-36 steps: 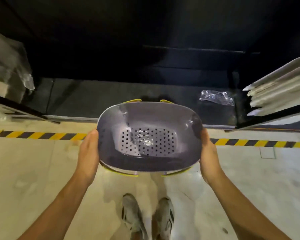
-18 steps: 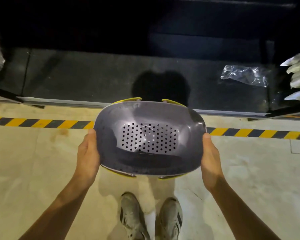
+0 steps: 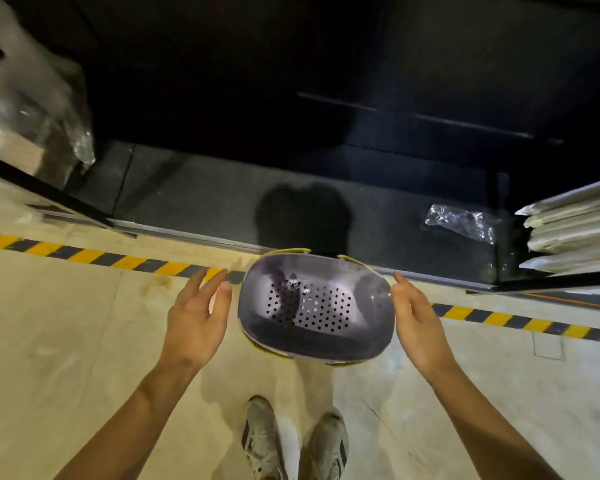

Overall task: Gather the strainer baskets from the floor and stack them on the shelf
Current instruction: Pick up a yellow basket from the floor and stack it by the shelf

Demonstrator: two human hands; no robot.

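The grey-purple strainer basket [image 3: 316, 306] hangs between the two hands, tilted so its open mouth faces the camera. It is over the pale floor [image 3: 66, 341], and its far rim reaches the metal front edge of the low dark shelf [image 3: 205, 199]. Inside the basket only the hole-pierced bottom and a glint of light show. Yellow handles peek over its far rim and a yellow trim runs along its near edge. The left hand [image 3: 196, 317] is spread wide just left of the basket, fingers straight, with a clear gap between them and the basket wall. The right hand [image 3: 418, 320] is equally wide open at the basket's right end, palm turned toward it. Whether its fingers touch the rim cannot be told. Yellow-and-black hazard tape [image 3: 84, 254] runs across the floor behind the basket to both sides. Beyond and right of the basket a crumpled clear plastic bag [image 3: 461, 221] lies on the shelf, and farther right stands a stack of flat white packets [image 3: 575, 223]. Far up left of the basket is a blurred plastic-wrapped bundle [image 3: 32, 109]. Below the basket a pair of grey sneakers [image 3: 262, 441] stands on the floor.
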